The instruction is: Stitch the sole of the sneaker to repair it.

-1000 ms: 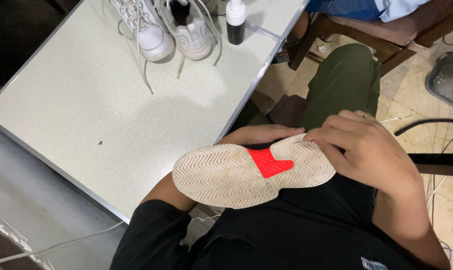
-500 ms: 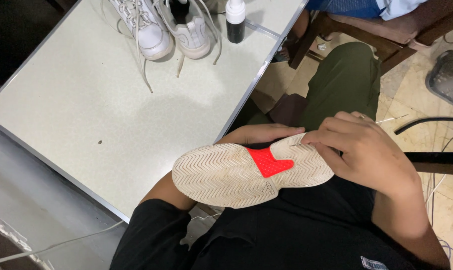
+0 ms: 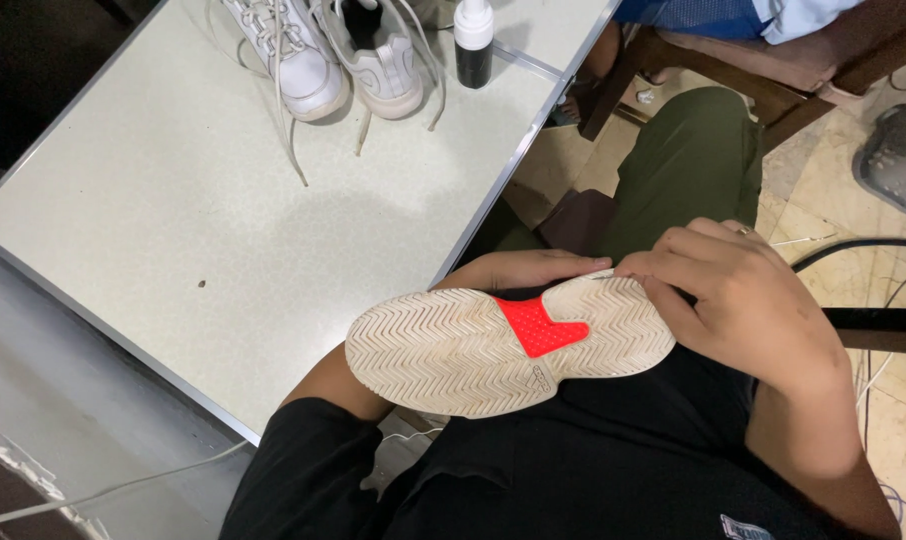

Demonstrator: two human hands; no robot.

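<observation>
Hands: right hand (image 3: 748, 300) curled over heel end of white shoe with cream herringbone sole and red arch patch (image 3: 508, 350), gripping it; left hand (image 3: 523, 270) behind upper edge, grip hidden. Shoe sole-up over lap, beside pale speckled surface (image 3: 223, 220). On surface: two white laced sneakers (image 3: 333, 55), black-and-white bottle (image 3: 473, 40).

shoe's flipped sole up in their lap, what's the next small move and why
Probably reach for the small bottle on the table. The sneaker lies sole up, its pale tread looking grimy, with the left hand behind it and the right hand gripping the heel end. No cloth or brush shows in either hand.
</observation>
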